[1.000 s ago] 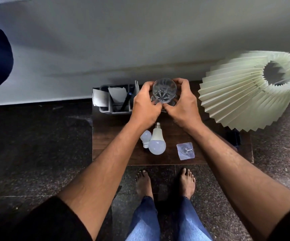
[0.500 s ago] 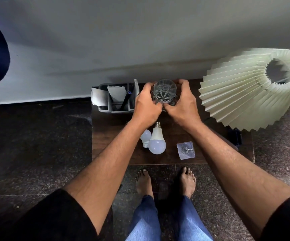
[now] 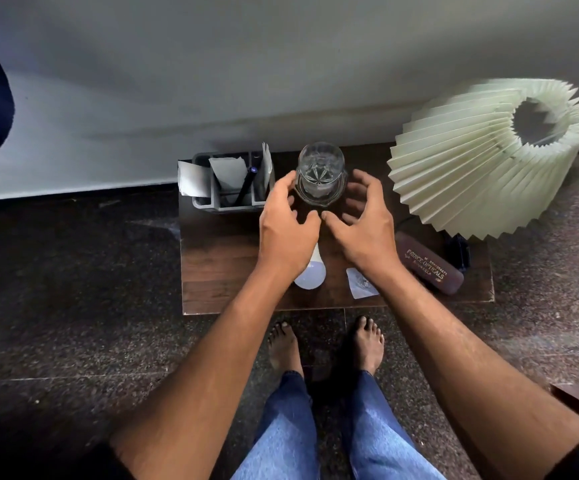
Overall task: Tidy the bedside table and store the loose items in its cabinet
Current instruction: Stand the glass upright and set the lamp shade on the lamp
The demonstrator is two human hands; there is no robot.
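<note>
A clear cut-glass tumbler [image 3: 321, 173] stands upright at the back middle of the dark wooden bedside table [image 3: 218, 268]. My left hand [image 3: 286, 230] and my right hand [image 3: 364, 223] hover just in front of it, one on each side, fingers spread and holding nothing. A white light bulb [image 3: 310, 275] lies under my left wrist. A small clear packet with a hook [image 3: 361, 284] lies under my right wrist. A brown glasses case [image 3: 430, 263] lies at the table's right.
A grey organiser [image 3: 229, 183] with papers and a pen stands at the back left, touching the wall. A pleated cream lampshade [image 3: 489, 161] leans over the table's right end. My bare feet [image 3: 326, 344] stand on dark stone floor before the table's front edge.
Both hands have let go of the glass tumbler and pulled back toward me with fingers spread. The glasses case is now uncovered. The view has shifted slightly.
</note>
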